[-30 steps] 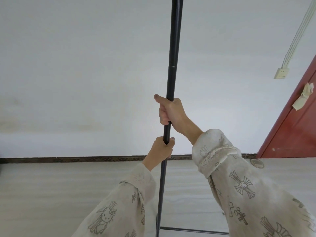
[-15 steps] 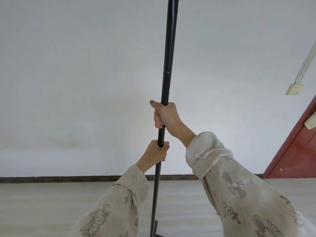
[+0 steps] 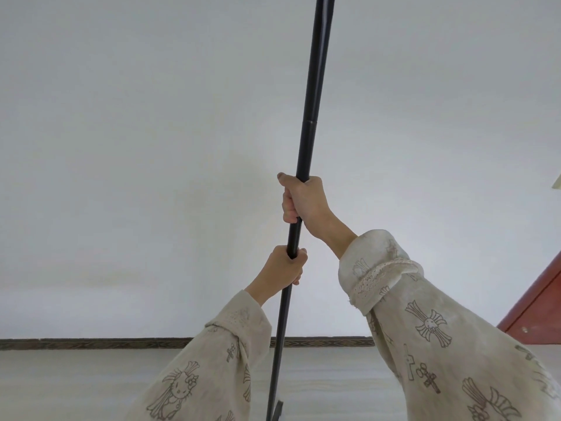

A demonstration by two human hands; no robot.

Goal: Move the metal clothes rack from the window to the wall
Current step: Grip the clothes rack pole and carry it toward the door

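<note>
The metal clothes rack shows as a thin black upright pole (image 3: pixel 309 126) that runs from the top edge down to the bottom edge, leaning slightly right at the top. My right hand (image 3: pixel 303 199) is wrapped around the pole at mid height. Just below it, my left hand (image 3: pixel 283 268) grips the same pole. A small piece of the rack's base (image 3: pixel 277 410) shows at the bottom edge; the rest of the rack is out of view. The white wall (image 3: pixel 136 147) stands directly behind the pole.
A dark patterned skirting board (image 3: pixel 91 343) runs along the foot of the wall above the pale floor (image 3: pixel 60 387). A red door (image 3: pixel 540 302) stands at the right edge, with a bit of a white wall fitting (image 3: pixel 557 181) above it.
The view has tilted up and shifted left: the door and wall fitting slid toward the right edge, the skirting dropped lower, and the base bar left the view. Both hands keep their grip.
</note>
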